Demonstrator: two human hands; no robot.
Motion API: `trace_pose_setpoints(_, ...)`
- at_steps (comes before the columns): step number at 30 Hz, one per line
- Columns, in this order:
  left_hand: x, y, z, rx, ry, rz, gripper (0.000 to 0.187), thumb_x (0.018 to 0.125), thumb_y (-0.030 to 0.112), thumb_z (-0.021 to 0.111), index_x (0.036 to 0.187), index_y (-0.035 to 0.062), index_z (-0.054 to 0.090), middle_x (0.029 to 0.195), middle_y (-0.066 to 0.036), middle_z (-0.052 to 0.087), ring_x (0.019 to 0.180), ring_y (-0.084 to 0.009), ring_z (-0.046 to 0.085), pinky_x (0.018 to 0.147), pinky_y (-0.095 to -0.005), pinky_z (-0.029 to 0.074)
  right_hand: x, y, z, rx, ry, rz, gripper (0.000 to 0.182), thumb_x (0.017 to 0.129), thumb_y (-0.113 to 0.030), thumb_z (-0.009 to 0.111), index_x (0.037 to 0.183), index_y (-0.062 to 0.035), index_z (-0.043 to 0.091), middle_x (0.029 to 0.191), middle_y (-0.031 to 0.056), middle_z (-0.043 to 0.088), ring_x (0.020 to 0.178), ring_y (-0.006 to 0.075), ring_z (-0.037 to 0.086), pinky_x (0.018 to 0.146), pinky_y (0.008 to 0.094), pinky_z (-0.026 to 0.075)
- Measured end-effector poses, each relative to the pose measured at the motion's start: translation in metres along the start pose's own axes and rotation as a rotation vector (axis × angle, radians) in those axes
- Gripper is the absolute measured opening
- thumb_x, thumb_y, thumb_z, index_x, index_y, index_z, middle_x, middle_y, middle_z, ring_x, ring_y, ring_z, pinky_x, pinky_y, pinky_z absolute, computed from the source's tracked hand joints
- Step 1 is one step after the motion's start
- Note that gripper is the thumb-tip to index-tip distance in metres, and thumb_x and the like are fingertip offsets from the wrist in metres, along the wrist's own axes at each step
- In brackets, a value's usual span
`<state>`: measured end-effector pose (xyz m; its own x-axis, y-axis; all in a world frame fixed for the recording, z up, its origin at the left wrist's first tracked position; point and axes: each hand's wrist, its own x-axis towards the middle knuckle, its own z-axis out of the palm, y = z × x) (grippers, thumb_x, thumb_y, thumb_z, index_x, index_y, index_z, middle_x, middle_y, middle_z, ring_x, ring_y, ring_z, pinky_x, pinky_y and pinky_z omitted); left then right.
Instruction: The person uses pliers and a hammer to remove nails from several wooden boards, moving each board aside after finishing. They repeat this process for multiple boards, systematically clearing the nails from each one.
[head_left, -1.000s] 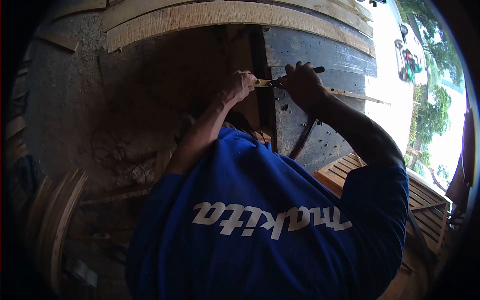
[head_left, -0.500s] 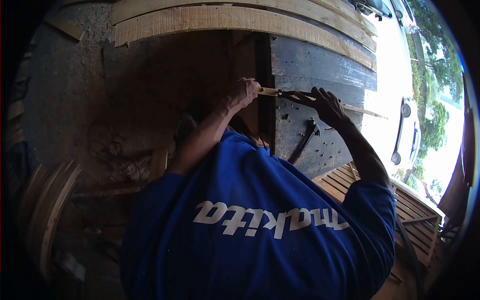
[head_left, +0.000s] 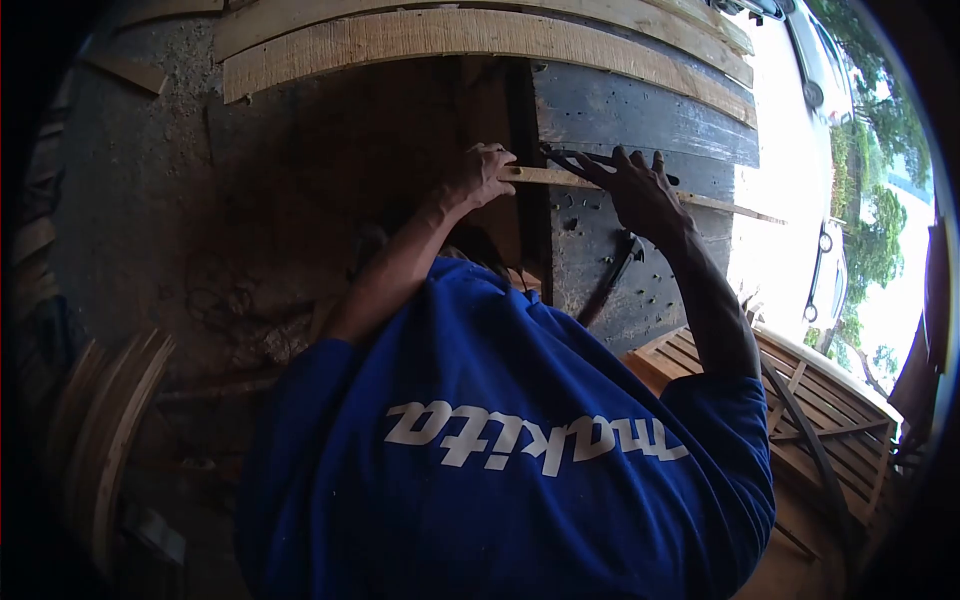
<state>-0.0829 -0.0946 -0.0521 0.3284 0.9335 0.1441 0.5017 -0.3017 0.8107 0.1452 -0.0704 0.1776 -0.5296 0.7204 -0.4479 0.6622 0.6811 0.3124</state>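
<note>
One wooden strip (head_left: 552,176) past bench edge (head_left: 538,120), left fingers (head_left: 494,160) round its end, right fingers (head_left: 638,162), apart, around pliers (head_left: 571,163)

Single head-worn view, wide and round-rimmed. Looks steeply down past the wearer's blue shirt (head_left: 500,430), closest to lens, filling lower middle. Left hand (head_left: 483,177) and right hand (head_left: 645,190) farther off, above centre, over or near desk (head_left: 690,150). Bright outdoors at right edge, trees (head_left: 885,225) lying sideways.

Dk tbl (head_left: 590,110): hammer (head_left: 606,285), sm bits (head_left: 570,225), curved bds (head_left: 480,34).
</note>
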Motion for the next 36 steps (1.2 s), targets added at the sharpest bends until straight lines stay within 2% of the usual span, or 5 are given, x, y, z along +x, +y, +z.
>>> trace_pose_setpoints(6,0.007,0.014,-0.028,-0.111,-0.032,0.097,0.036,0.084,0.024,0.083,0.116,0.0093,0.077,0.110,-0.006,0.077,0.100,-0.0260,0.069,0.091,-0.0403,0.056,-0.010,0.006,-0.029,0.498,-0.441,0.299,0.089,0.089,0.007,0.060,0.165,-0.0296,0.032,0.149,0.0241,0.052,0.132,0.0359,0.058,0.113,0.0501,0.047)
trace_pose_setpoints(9,0.010,0.013,-0.019,-0.187,0.040,0.119,0.021,0.087,0.017,0.080,0.106,0.0080,0.078,0.101,-0.005,0.077,0.093,-0.0252,0.070,0.085,-0.0393,0.056,-0.058,0.003,0.028,0.758,-0.139,0.221,0.088,0.088,0.008,0.059,0.164,-0.0282,0.034,0.141,0.0236,0.058,0.124,0.0354,0.062,0.106,0.0418,0.052)
trace_pose_setpoints(21,0.011,0.045,-0.027,0.157,0.103,0.280,0.005,0.097,0.012,0.066,0.098,0.0069,0.064,0.098,-0.008,0.064,0.090,-0.0298,0.065,0.078,-0.0419,0.055,-0.131,-0.125,0.230,0.904,0.124,1.093,0.084,0.087,-0.009,0.073,0.162,-0.0202,0.038,0.122,0.0217,0.057,0.114,0.0420,0.059,0.096,0.0518,0.050)
trace_pose_setpoints(28,0.017,0.047,-0.025,0.086,0.021,0.162,0.011,0.101,0.015,0.061,0.098,0.0046,0.063,0.097,-0.013,0.061,0.094,-0.0332,0.064,0.081,-0.0439,0.053,-0.146,-0.129,0.268,0.739,0.480,1.072,0.077,0.087,-0.030,0.079,0.156,-0.0208,0.047,0.123,0.0197,0.057,0.118,0.0403,0.056,0.100,0.0497,0.046)
trace_pose_setpoints(36,0.016,0.064,-0.047,-0.021,0.234,-0.138,0.058,0.101,0.005,0.045,0.157,0.0144,0.043,0.123,-0.017,0.060,0.089,-0.0193,0.057,0.084,-0.0341,0.051,-0.187,-0.094,0.307,0.995,0.335,1.190,0.045,0.089,-0.021,0.074,0.125,-0.0010,0.058,0.115,0.0241,0.063,0.103,0.0433,0.064,0.090,0.0526,0.051)
